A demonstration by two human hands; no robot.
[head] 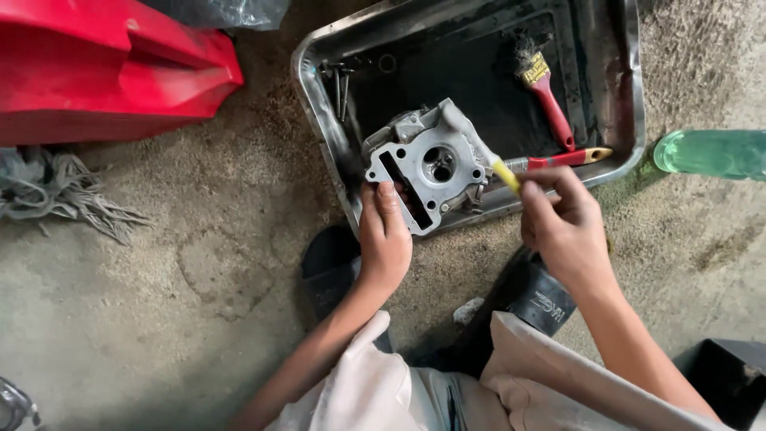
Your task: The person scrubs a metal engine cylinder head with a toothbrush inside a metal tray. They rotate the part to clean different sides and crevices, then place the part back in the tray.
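The left hand [384, 239] gripped the near corner of the grey metal engine casting [427, 166], tilted on the steel tray [319, 96] rim with its bored face up. The right hand [563, 227] pinched a yellow-handled brush [505, 175], its long axis running up-left toward the casting. Sound practice, in my judgement: keep the casting braced and stroke over the tray.

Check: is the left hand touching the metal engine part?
Touching. The head view shows the left hand with its fingers on the near edge of the engine part.
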